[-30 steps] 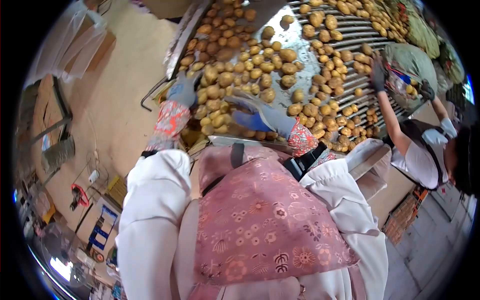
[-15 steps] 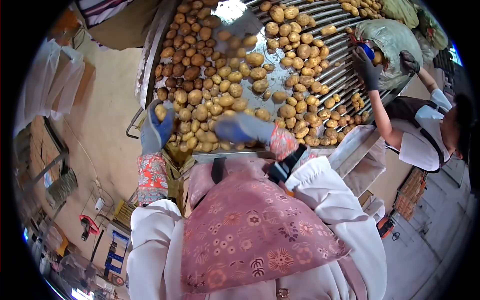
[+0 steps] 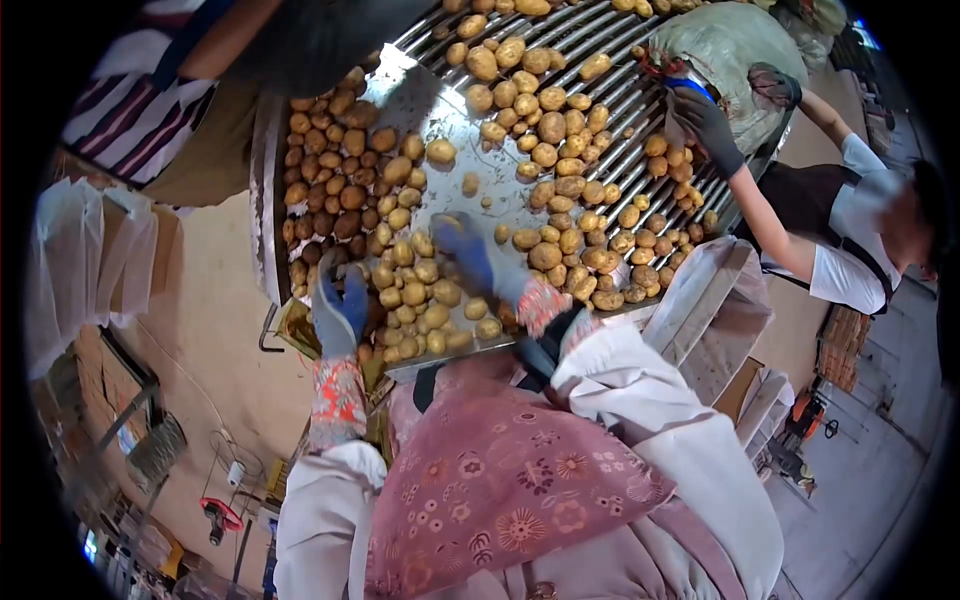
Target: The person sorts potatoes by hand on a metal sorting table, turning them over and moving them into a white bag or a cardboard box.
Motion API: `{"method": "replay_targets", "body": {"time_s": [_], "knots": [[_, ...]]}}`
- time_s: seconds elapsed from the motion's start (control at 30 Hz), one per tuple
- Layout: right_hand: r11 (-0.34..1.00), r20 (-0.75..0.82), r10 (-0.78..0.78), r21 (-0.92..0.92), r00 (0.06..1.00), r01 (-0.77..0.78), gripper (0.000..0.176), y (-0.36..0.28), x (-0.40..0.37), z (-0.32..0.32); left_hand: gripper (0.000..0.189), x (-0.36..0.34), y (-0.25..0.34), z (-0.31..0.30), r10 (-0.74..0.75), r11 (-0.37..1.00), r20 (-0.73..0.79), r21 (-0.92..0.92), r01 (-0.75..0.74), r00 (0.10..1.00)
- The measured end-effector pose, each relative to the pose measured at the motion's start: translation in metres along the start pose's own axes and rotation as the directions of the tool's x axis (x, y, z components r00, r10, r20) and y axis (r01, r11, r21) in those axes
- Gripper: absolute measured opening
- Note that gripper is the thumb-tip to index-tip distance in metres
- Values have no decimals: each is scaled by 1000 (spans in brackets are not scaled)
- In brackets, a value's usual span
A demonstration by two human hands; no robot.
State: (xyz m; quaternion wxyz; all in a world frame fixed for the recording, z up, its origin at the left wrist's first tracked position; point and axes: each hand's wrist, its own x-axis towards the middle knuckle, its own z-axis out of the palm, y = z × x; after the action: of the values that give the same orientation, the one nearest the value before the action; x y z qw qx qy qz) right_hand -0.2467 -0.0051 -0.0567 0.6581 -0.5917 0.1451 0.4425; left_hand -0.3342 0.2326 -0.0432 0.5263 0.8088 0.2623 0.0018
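My left hand point(image 3: 341, 305), in a blue-grey glove, is at the near left of a metal sorting table point(image 3: 512, 200). Its thumb and fingers are apart, with no potato visible between them. Farther right, my right hand point(image 3: 468, 252), gloved alike and slightly blurred, reaches over the metal with its fingers extended. It is beside a heap of yellowish potatoes point(image 3: 412, 292) that lies between my hands. Browner potatoes point(image 3: 330, 190) cover the table's left side. Right of my right hand, more potatoes point(image 3: 570, 185) spread from the metal onto rollers.
Metal rollers point(image 3: 628, 98) run along the table's right part. There a co-worker's gloved hands point(image 3: 706, 125) hold a pale sack point(image 3: 725, 60), with potatoes below its mouth. A person in striped clothing point(image 3: 135, 105) leans in at upper left. A white-lined container point(image 3: 705, 300) stands at right.
The potato in my left hand is gone and its fingers have parted. My right hand has moved farther over the table. Potatoes have left the sack's mouth, and the upper-left person reaches farther in.
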Motion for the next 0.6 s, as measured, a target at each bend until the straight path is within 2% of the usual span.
{"method": "replay_targets", "body": {"time_s": [0.03, 0.07, 0.1, 0.13, 0.17, 0.2, 0.27, 0.33, 0.37, 0.4, 0.43, 0.47, 0.5, 0.6], "knots": [[1000, -4, -5, 1, 1000, 5, 48, -2, -6, -1, 50, -4, 39, 12, -96, 985, 45, -139, 102, 994], [817, 31, -96, 574, 995, 61, 47, -4, -16, 1, 50, -12, 67, 26, -189, 941, 109, -264, 212, 976], [336, 7, -194, 940, 981, 60, 47, -5, -26, 2, 53, -23, 88, 39, 168, 971, 227, -205, -122, 959], [333, 3, -203, 941, 979, 66, 47, -3, -33, -1, 57, -30, 106, 50, 492, 871, 350, -191, -453, 798], [607, -243, -373, 666, 895, 434, 45, -1, -40, -11, 59, -23, 127, 67, 616, 781, 388, -188, -596, 685], [698, -369, -596, 200, 713, 687, 43, 4, -49, -25, 61, -7, 143, 84, 719, 666, 422, -192, -721, 552], [800, -294, -349, 402, 890, 446, 50, 61, -87, -102, 62, 38, 153, 114, 753, 598, 471, -196, -777, 460], [639, -451, -287, 567, 845, 520, 60, 46, -182, -125, 60, 104, 141, 160, 743, 623, 394, -111, -775, 541], [716, -581, -334, 355, 742, 601, 54, 31, -229, -130, 58, 134, 154, 173, 743, 611, 385, -55, -790, 548], [45, -316, -546, 914, 776, 404, 58, 33, -259, -144, 56, 165, 170, 186, 743, 599, 374, 1, -801, 555], [-224, -599, -381, 799, 705, 558, 58, 39, -293, -162, 52, 208, 162, 218, 749, 617, 338, -40, -786, 571], [-221, -608, -378, 791, 698, 570, 58, 60, -319, -169, 49, 227, 160, 238, 747, 639, 304, -84, -765, 591], [-261, -567, -446, 823, 693, 505, 58, 91, -336, -175, 49, 237, 152, 254, 751, 636, 306, -99, -765, 585], [-325, -425, -667, 905, 612, 275, 56, 163, -347, -203, 50, 257, 186, 275, 556, 573, 531, 312, -758, 639]]}}
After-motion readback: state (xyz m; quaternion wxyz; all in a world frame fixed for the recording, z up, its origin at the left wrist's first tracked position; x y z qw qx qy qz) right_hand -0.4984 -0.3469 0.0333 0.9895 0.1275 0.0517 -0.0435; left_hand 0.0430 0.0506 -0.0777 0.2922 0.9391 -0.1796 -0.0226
